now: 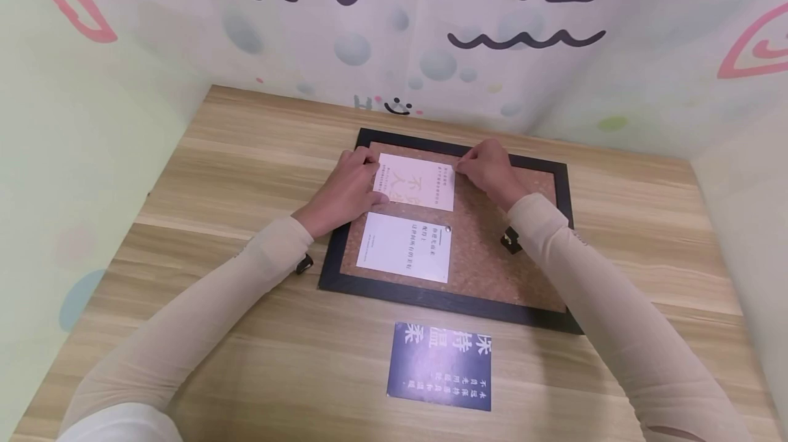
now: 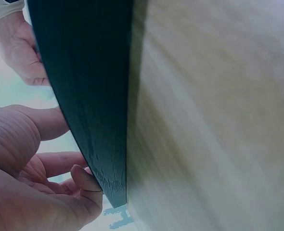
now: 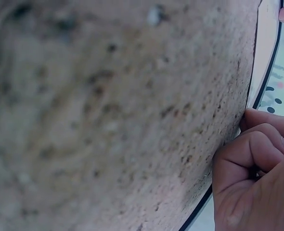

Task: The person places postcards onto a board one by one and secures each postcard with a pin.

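A white card [image 1: 425, 189] with gold and dark characters lies on the upper left of a black-framed cork board [image 1: 486, 243]. My left hand [image 1: 345, 185] holds this card at its left edge, thumb near the lower corner and curled fingers near the upper one. In the left wrist view its little finger is bent beside the frame [image 2: 84, 86]. With thumb and forefinger, my right hand [image 1: 491, 170] pinches at the card's upper right corner. Whatever lies between those fingertips is hidden. Just below, a second white card [image 1: 400, 250] carries a small silver pin [image 1: 448, 229] at its upper right corner.
A blue card [image 1: 440, 367] with white characters lies on the wooden table [image 1: 277, 360] in front of the board. Behind the table stands a wall [image 1: 295, 45] printed with large characters and bubbles. Dark wrist straps show at both sleeves.
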{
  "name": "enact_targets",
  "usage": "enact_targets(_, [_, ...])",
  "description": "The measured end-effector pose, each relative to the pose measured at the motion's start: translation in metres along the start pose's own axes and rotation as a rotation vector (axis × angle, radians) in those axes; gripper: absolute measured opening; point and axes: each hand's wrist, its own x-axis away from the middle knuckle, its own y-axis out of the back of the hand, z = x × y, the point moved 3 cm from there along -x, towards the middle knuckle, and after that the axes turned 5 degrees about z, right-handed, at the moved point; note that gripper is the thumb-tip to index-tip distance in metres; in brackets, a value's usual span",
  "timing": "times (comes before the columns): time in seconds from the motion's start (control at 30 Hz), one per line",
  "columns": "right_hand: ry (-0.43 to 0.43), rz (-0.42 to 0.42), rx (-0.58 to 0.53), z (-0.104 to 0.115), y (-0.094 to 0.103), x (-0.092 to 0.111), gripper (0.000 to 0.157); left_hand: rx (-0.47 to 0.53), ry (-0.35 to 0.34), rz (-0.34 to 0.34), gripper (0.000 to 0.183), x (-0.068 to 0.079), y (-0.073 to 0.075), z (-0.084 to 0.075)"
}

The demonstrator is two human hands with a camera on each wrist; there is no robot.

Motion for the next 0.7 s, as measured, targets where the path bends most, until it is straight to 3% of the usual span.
enact_targets(0.7, [0.067,0.010,-0.042,-0.0071,0.0029,0.0091,0.017,-0.017,-0.014,-0.007,0.053,0.0022,0.0013,-0.0002])
